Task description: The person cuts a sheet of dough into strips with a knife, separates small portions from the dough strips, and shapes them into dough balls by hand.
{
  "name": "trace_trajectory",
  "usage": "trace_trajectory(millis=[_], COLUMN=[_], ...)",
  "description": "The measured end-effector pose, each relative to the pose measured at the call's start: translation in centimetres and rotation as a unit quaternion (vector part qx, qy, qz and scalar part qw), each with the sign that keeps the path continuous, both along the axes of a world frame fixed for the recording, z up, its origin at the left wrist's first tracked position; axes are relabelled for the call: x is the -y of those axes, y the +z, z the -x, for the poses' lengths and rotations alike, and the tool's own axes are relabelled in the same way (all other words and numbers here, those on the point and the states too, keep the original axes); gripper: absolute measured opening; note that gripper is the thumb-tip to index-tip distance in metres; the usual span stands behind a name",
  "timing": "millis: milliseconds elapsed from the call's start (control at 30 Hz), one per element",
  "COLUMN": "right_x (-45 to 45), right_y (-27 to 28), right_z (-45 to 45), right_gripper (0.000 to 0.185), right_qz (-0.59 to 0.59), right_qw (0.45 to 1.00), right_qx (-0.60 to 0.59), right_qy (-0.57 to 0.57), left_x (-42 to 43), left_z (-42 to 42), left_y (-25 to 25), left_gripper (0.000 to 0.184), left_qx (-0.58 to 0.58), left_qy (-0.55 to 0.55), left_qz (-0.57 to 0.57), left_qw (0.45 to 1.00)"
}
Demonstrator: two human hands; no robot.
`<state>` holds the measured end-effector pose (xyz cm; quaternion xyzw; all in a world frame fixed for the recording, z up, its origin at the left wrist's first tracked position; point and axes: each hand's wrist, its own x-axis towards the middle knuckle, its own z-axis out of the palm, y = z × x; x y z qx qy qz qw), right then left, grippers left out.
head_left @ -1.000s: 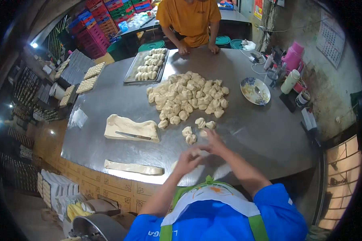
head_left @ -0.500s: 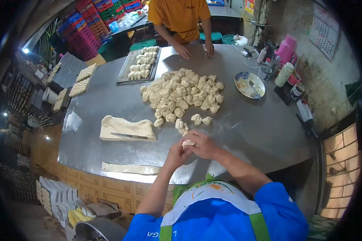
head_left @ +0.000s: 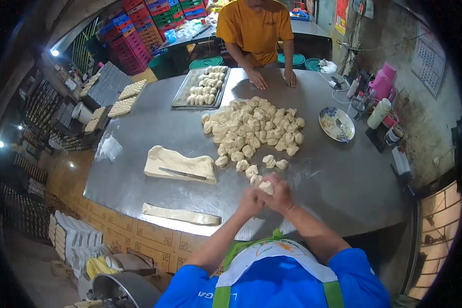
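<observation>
A small dough piece (head_left: pixel 266 188) shows between my two hands, above the near side of the metal table. My left hand (head_left: pixel 252 202) is curled against its lower left side. From the right, my right hand (head_left: pixel 278 195) closes over it, fingers bent. Just beyond my fingers lie a few loose dough pieces (head_left: pixel 251 171), and behind them spreads a large heap of dough lumps (head_left: pixel 254 123). To the left, a knife (head_left: pixel 182 174) rests on a thick slab of dough (head_left: pixel 177 160). A long dough strip (head_left: pixel 180 214) lies close to the front edge.
A tray (head_left: pixel 181 97) with rows of shaped dough stands at the far left of the table (head_left: pixel 339 190). On the right are a patterned plate (head_left: pixel 337 124) with a spoon, a pink thermos (head_left: pixel 383 82) and bottles. Across the table, a person in orange rests both hands on it.
My view has shifted, so the table appears farther right and lower. Both hands stay together on the dough piece, with the right fingers slightly changed in position.
</observation>
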<state>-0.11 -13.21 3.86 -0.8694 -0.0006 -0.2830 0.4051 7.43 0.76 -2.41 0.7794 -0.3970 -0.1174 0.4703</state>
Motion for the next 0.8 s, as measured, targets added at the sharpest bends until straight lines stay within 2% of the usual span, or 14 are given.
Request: trace_trajectory(millis=[100,167,233,300,333,367,433,500,533,600,633,733,767,800], right_x=[2.8,4.6,4.7,3.9,2.8,2.1,1.2,0.6,0.7,0.6,0.7,2.1,2.2,2.1], right_y=[-3.4,-4.4,-8.1,-4.3,-2.5,-1.2,1.8,4.3,4.1,4.2,5.3,1.8,2.3,2.7], right_z=[-1.0,-2.2,-1.6,-1.1,-0.7,-0.7,-0.6,-0.5,-1.1,-2.4,-2.2,-3.0,-2.8,-2.3], right_gripper=[0.037,0.046,0.050,0.056,0.056,0.054,0.052,0.046,0.046,0.044,0.042,0.045,0.045,0.046], right_qz=[0.022,0.064,0.075,0.024,0.022,0.029,0.031,0.006,0.005,-0.075,-0.097,0.050,0.051,0.016], right_qw=[0.990,0.941,0.964,0.990,0.990,0.994,0.993,0.973,0.974,0.989,0.988,0.990,0.991,0.994], right_qx=[-0.131,-0.326,-0.244,-0.136,-0.140,-0.097,-0.057,-0.079,-0.083,0.050,-0.018,0.078,0.076,0.056], right_qy=[-0.042,-0.067,-0.070,-0.008,-0.009,0.048,0.095,0.215,0.211,0.119,0.117,0.103,0.099,0.098], left_x=[-0.6,-0.7,-1.3,-2.2,-2.5,-2.5,-2.4,-1.9,-1.9,-2.0,-1.0,-0.1,-0.1,-0.2], left_z=[1.1,2.4,2.2,0.5,-0.4,-0.7,-0.7,-0.7,-2.6,-5.6,-4.6,-2.6,-1.8,-2.2], left_y=[3.8,7.2,7.0,2.6,1.3,2.0,5.1,8.7,5.1,4.0,3.5,5.5,7.0,6.6], left_gripper=[0.021,0.026,0.031,0.057,0.085,0.085,0.100,0.105,0.087,0.059,0.034,0.033,0.029,0.029], left_qx=[-0.014,0.051,0.116,-0.253,-0.248,-0.250,-0.042,0.023,-0.042,-0.102,-0.050,0.065,-0.061,-0.065], left_qy=[-0.065,-0.125,-0.175,-0.005,-0.001,-0.005,-0.032,-0.049,0.009,-0.066,0.018,0.014,-0.010,-0.013], left_qz=[-0.139,-0.038,0.067,0.044,0.102,0.102,0.075,0.163,0.181,-0.001,0.063,0.073,0.122,0.121], left_qw=[0.988,0.990,0.975,0.966,0.963,0.963,0.996,0.985,0.983,0.993,0.997,0.995,0.991,0.991])
